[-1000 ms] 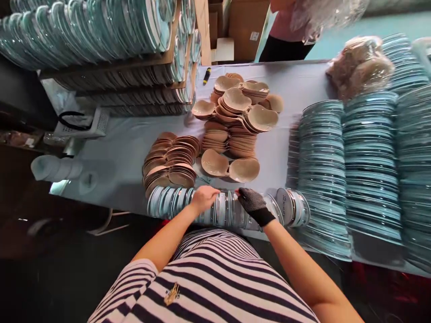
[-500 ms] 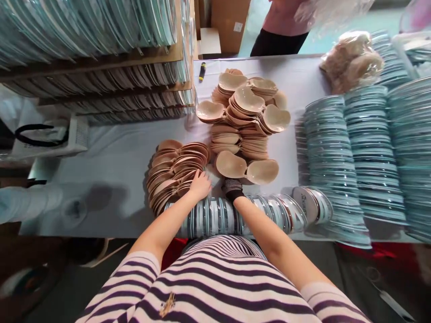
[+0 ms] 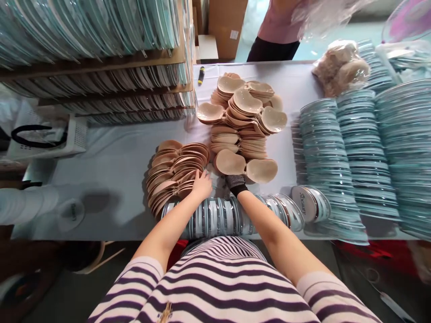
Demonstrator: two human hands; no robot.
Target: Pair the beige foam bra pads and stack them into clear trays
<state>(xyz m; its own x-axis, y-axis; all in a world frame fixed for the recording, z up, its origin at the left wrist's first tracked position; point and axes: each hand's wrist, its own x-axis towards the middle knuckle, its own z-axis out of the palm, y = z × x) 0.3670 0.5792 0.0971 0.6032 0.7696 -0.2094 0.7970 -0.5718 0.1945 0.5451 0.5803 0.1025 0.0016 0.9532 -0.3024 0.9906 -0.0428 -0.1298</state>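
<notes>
My bare left hand (image 3: 201,184) rests on the table beside a slanted pile of tan bra cups (image 3: 175,170), fingers spread and touching its near edge. My right hand (image 3: 235,184), in a dark knit glove, reaches under a joined pair of tan cups (image 3: 245,167); its fingers are hidden behind them. A row of clear round cases (image 3: 232,215) with teal rims lies on edge along the table's near side, under both forearms. A taller heap of tan cups (image 3: 244,112) stands further back.
Tall stacks of teal-rimmed cases (image 3: 323,152) fill the right of the white table (image 3: 114,152). Wooden shelves (image 3: 101,58) of the same cases rise at the left. A bag of cups (image 3: 340,67) lies at back right. Another person (image 3: 276,31) stands beyond the table by cardboard boxes.
Both hands left the row of clear cases and moved forward to the tan cups. Since half a second ago they have barely shifted.
</notes>
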